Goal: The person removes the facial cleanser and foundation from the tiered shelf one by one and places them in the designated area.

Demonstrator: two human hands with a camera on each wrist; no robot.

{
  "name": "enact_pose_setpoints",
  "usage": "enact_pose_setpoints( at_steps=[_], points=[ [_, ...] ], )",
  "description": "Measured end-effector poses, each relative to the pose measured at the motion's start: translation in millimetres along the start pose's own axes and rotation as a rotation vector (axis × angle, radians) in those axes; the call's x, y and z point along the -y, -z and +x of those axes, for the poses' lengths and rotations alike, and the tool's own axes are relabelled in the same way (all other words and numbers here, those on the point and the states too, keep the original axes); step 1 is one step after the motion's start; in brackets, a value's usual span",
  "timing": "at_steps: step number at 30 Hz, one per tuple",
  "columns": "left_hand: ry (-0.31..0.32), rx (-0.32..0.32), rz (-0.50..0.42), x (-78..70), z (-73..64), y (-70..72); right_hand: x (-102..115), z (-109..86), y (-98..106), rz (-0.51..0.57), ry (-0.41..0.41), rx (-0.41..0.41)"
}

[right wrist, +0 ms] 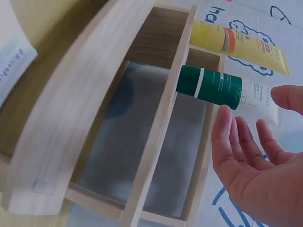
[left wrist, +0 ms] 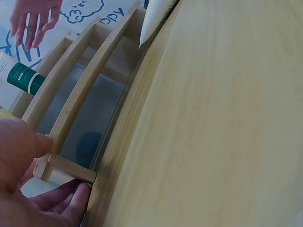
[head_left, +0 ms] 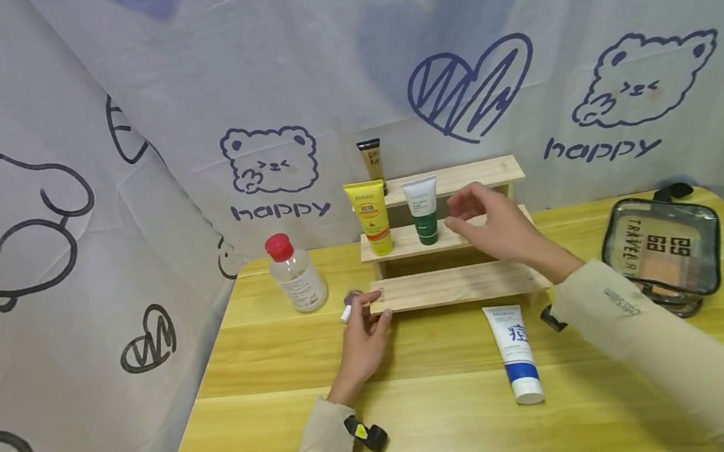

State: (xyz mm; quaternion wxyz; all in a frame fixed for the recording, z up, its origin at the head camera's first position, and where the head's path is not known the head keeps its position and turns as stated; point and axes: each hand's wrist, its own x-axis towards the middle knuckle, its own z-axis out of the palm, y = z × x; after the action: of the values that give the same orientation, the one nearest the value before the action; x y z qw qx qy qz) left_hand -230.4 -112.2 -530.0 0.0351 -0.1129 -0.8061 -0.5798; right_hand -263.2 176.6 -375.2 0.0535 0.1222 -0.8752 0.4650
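Observation:
A three-tier wooden rack (head_left: pixel 457 286) stands on the table. My left hand (head_left: pixel 362 335) grips the left end of its lowest step, thumb on the front and fingers round the end piece (left wrist: pixel 71 168). My right hand (head_left: pixel 497 224) is just right of a white-and-green tube (head_left: pixel 423 211), fingers spread and nothing in them. That tube stands upright on the middle step, its green cap (right wrist: pixel 189 80) down. Left of it on the same step stands a yellow tube (head_left: pixel 371 217). A gold tube with a black end (head_left: pixel 371 161) stands on the top step.
A white-and-blue tube (head_left: pixel 513 351) lies in front of the rack. To the left stands a clear bottle with a red cap (head_left: pixel 296 275); a small white-tipped item (head_left: pixel 347 312) lies by my left fingers. A clear zip pouch (head_left: pixel 663 249) sits right. Printed cloth (head_left: pixel 356 68) hangs behind.

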Motion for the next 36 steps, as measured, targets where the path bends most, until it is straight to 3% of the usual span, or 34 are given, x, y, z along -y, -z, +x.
enact_pose_setpoints(
  at_steps=[8, 19, 30, 36],
  points=[
    [-0.002, 0.014, 0.006, 1.2, -1.2, 0.7, -0.1, 17.3, -5.7, 0.065, -0.001, -0.004],
    [-0.004, 0.009, 0.008, -1.5, 1.1, -1.7, -5.0, 32.5, -14.2, 0.056, -0.033, -0.01],
    [-0.009, 0.002, 0.014, -0.6, 0.4, -0.1, -8.6, 43.0, -23.6, 0.095, 0.036, 0.041],
    [-0.009, 0.004, 0.018, 0.2, 0.3, 0.6, -8.9, 47.7, -28.1, 0.092, 0.018, 0.045]
  ],
)
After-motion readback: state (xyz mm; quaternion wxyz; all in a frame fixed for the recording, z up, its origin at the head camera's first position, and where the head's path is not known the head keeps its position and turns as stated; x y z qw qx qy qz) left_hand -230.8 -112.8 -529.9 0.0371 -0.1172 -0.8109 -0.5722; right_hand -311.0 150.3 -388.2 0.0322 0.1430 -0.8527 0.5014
